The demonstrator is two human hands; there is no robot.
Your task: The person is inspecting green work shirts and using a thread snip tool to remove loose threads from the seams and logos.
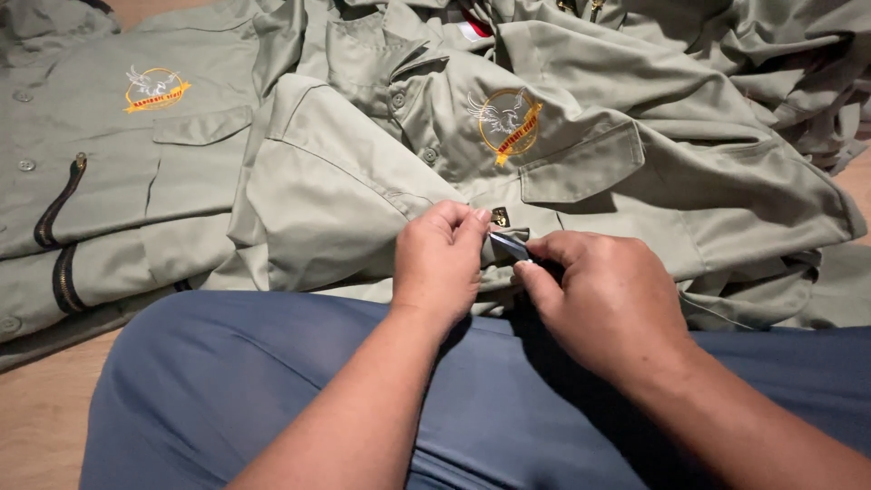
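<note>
An olive-green jacket (635, 172) lies spread over my lap, with an orange and white embroidered emblem (504, 122) above a flap pocket (581, 169). My left hand (439, 263) pinches the jacket's fabric edge next to a small brass zipper end (500, 217). My right hand (610, 304) grips a small metal cutting tool (510, 245), its tip pointed at the pinched fabric. A thin loose thread (717, 313) trails to the right of my right hand.
A second olive jacket (100, 172) with the same emblem and black zippers (56, 204) lies at the left. More olive garments (780, 63) are heaped at the back right. My legs in blue trousers (236, 381) fill the foreground; wooden floor (36, 417) shows at the lower left.
</note>
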